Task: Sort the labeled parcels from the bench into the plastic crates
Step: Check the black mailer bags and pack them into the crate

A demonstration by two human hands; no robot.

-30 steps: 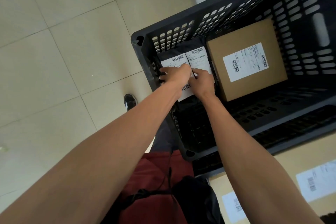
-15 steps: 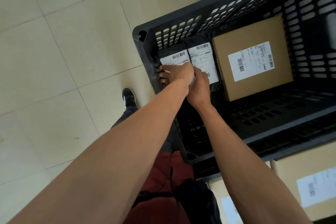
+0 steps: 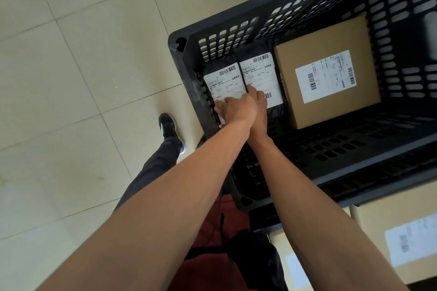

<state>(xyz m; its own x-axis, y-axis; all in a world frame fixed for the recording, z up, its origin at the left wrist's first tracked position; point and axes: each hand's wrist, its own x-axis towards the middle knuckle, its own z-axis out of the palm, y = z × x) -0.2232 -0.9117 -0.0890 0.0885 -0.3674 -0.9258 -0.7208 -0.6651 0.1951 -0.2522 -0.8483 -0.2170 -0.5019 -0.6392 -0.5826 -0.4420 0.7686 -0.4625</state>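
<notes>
- Lying side by side in the black crate (image 3: 186,59): two black parcels (image 3: 218,71) (image 3: 259,71), cardboard box (image 3: 328,71) just beside.
- Left hand (image 3: 236,107) pressing on the left parcel — fingers hidden, grip unclear.
- Right hand (image 3: 259,106) half hidden behind the left hand — grip unclear.
- More labelled boxes (image 3: 390,238) sitting beside the crate's near wall.

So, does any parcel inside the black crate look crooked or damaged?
Nothing stands out. Two black bag parcels lie side by side against the crate wall, labels up, beside the cardboard box, which looks intact. Both hands cover their near ends.
</notes>
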